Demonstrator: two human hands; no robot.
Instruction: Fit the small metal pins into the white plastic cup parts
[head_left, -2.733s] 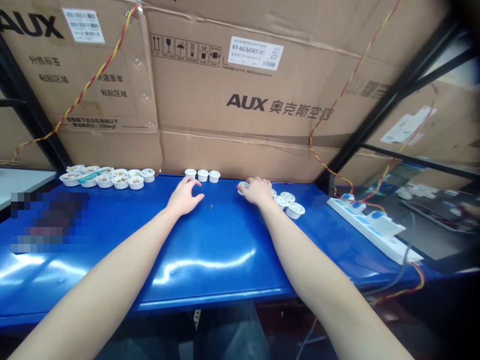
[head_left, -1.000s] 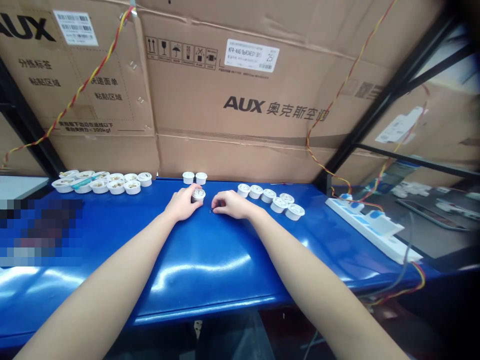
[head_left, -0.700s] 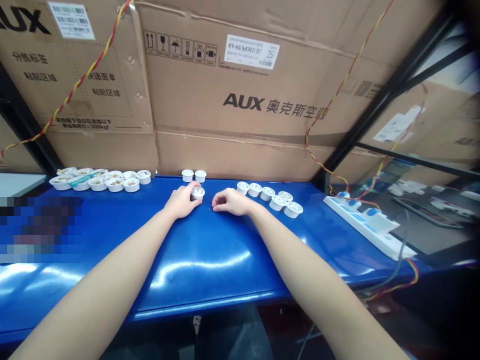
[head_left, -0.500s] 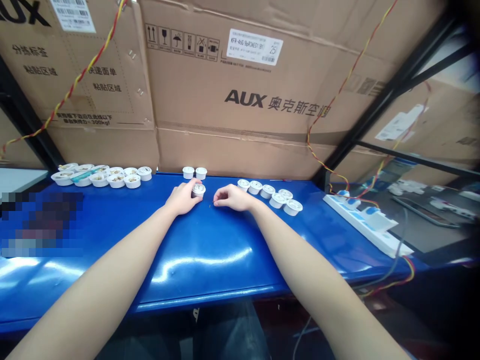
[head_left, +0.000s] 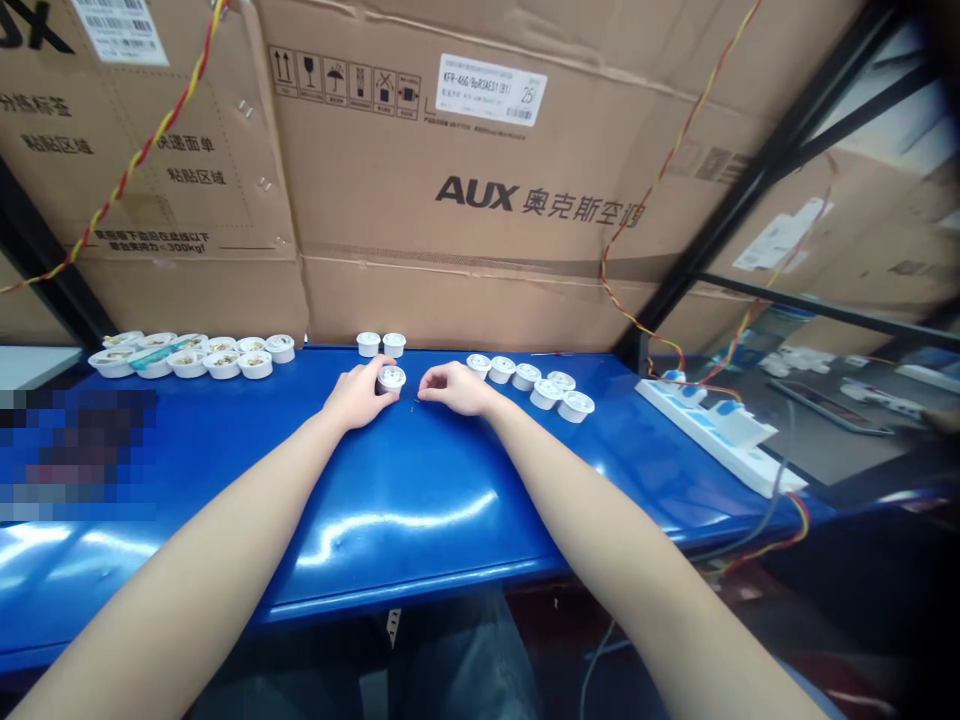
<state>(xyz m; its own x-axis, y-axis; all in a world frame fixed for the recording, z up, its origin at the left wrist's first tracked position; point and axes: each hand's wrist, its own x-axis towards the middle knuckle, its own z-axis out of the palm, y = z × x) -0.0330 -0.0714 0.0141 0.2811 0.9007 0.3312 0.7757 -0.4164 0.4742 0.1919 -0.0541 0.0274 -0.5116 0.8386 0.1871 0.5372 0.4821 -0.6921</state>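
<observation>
Left hand (head_left: 360, 393): curled round a small, round, white plastic cup (head_left: 391, 379), thumb and fingers against its side.
Held cup: upright in that grasp, at or just above the tabletop; which of these cannot be told.
Right hand (head_left: 454, 388): thumb and fingertips drawn narrow, near the held cup but apart from it; whether they pinch anything is too small to tell.
Tiny slender dark piece (head_left: 412, 408): on the table, between the two hands and just beside the right fingertips.
Rear pair of small white cups (head_left: 368, 344): upright side by side, beyond the left hand and near the cardboard.
Right-hand group of six lidded white cups (head_left: 526, 377): a staggered line beyond the right wrist.
Left-hand cluster of white cups (head_left: 223, 365): two rows holding small bits, a translucent teal strip (head_left: 157, 355) lying across some.
Glossy blue tabletop (head_left: 405, 470): under all these cups.
White power strip with blue-marked plugs (head_left: 712, 440): along the table's right side.
Brown cardboard box panel printed AUX (head_left: 360, 190): upright behind the table.
Twisted red-and-yellow wires (head_left: 142, 150): hanging before the cardboard.
</observation>
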